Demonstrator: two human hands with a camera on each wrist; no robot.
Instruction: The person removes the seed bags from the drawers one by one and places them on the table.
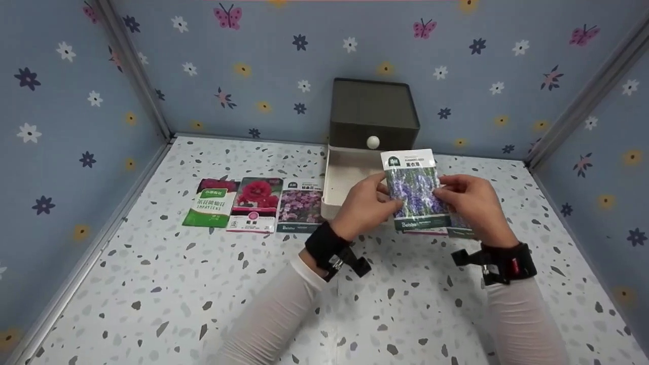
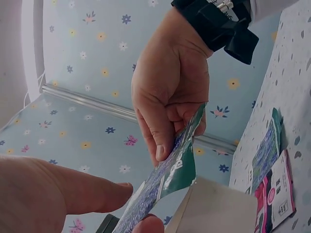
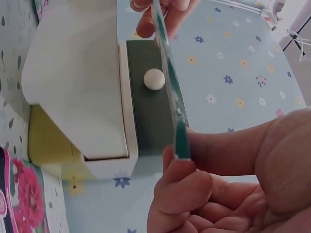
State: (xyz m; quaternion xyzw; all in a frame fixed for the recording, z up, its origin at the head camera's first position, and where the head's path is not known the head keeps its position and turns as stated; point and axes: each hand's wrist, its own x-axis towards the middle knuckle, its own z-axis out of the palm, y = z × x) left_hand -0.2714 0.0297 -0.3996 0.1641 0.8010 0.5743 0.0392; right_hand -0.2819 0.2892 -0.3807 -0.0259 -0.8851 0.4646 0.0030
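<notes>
A seed packet (image 1: pixel 416 192) with purple lavender flowers and a dark green bottom band is held up between both hands in the head view. My left hand (image 1: pixel 362 205) pinches its left edge between thumb and fingers. On the opposite edge, my right hand (image 1: pixel 474 208) grips it the same way. The right wrist view shows the packet (image 3: pixel 171 82) nearly edge-on. Behind it stands a small box with a dark lid (image 1: pixel 372 104), its cream drawer (image 1: pixel 350 175) pulled out towards me. The left hand and packet hide part of the drawer.
Left of the drawer lie a green-and-white packet (image 1: pixel 209 208), a red-flower packet (image 1: pixel 255 197) and a pink-flower packet (image 1: pixel 300 205) in a row. More packets (image 2: pixel 279 194) lie on the right, partly hidden in the head view. Patterned walls (image 1: pixel 284 30) enclose the speckled table (image 1: pixel 243 304).
</notes>
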